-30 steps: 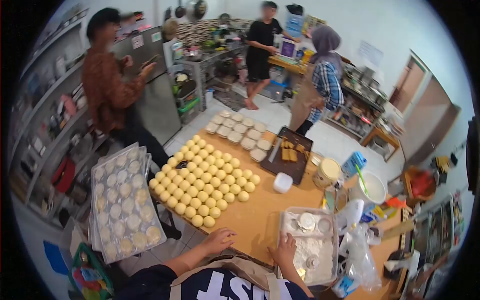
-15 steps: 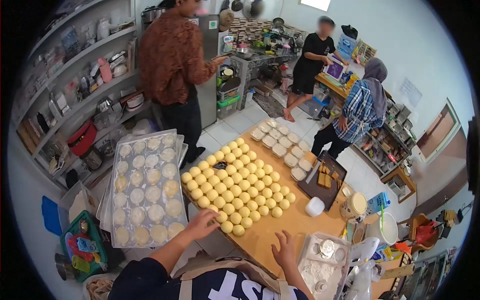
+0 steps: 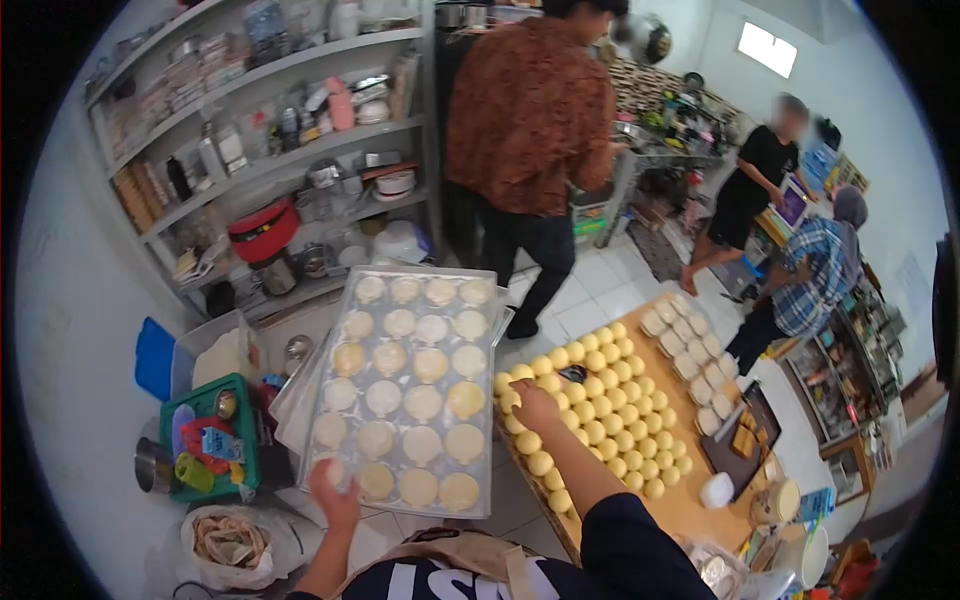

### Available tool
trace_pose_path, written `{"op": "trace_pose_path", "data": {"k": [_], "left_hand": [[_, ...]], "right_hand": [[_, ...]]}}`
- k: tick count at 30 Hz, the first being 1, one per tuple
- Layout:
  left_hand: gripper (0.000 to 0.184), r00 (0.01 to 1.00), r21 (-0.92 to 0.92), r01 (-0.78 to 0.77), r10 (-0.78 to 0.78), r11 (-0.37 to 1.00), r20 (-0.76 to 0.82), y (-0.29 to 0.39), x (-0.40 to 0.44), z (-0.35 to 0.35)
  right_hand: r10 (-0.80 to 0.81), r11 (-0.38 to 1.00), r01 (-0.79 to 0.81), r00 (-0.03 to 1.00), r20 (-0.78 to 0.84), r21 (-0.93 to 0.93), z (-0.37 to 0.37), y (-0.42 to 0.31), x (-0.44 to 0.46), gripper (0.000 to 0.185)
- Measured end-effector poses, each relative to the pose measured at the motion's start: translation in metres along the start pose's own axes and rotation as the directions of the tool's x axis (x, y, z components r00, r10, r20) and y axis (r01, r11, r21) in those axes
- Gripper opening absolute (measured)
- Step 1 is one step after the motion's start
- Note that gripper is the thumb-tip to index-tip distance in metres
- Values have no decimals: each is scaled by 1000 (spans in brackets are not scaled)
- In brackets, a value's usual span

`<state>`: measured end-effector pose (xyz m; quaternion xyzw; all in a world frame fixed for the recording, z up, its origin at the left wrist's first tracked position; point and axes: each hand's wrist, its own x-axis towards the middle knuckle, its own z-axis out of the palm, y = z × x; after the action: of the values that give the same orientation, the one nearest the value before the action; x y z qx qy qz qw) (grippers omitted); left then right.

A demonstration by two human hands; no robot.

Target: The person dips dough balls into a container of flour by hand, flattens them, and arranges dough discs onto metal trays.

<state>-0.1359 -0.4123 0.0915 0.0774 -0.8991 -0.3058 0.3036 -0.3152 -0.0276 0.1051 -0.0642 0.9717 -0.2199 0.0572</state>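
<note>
Above white shirt lettering [image 3: 450,580], left hand [image 3: 335,492] at tray [image 3: 406,381], right [image 3: 537,407] at balls [image 3: 615,408], grips unclear

Near edge: dark shirt [image 3: 450,580] bears large white lettering, cut off; an S is legible, the full word is not. Right: blue carton [image 3: 816,504], print too small to read.

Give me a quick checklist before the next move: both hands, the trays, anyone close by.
1. Left hand at the top tray's near-left corner: ok.
2. Left hand's grip on that tray: cannot tell.
3. Right hand at the yellow balls: ok.
4. Ball held in right hand: cannot tell, fingers partly hidden.
5. Stack squared up: not ok, lower trays jut out.
6. Floor beyond trays clear: not ok, person in brown shirt there.
</note>
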Motion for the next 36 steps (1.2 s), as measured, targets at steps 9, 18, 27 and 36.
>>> {"op": "trace_pose_path", "data": {"k": [9,18,27,36], "left_hand": [[81,282,-644,736,-769,-210,573,-118,-64,-30],[52,413,-698,705,-729,-124,546,-83,-57,-14],[51,429,-655,695,-560,-296,708,-121,-37,12],[48,455,-752,610,-666,-250,591,-115,-26,12]], "right_hand": [[79,971,-68,996,37,-228,29,-16,71,24],[282,921,-249,957,-71,300,51,-39,27,39],[145,934,-71,971,-188,351,78,-57,-20,37],[145,908,-14,948,-284,419,112,-62,-14,30]]}}
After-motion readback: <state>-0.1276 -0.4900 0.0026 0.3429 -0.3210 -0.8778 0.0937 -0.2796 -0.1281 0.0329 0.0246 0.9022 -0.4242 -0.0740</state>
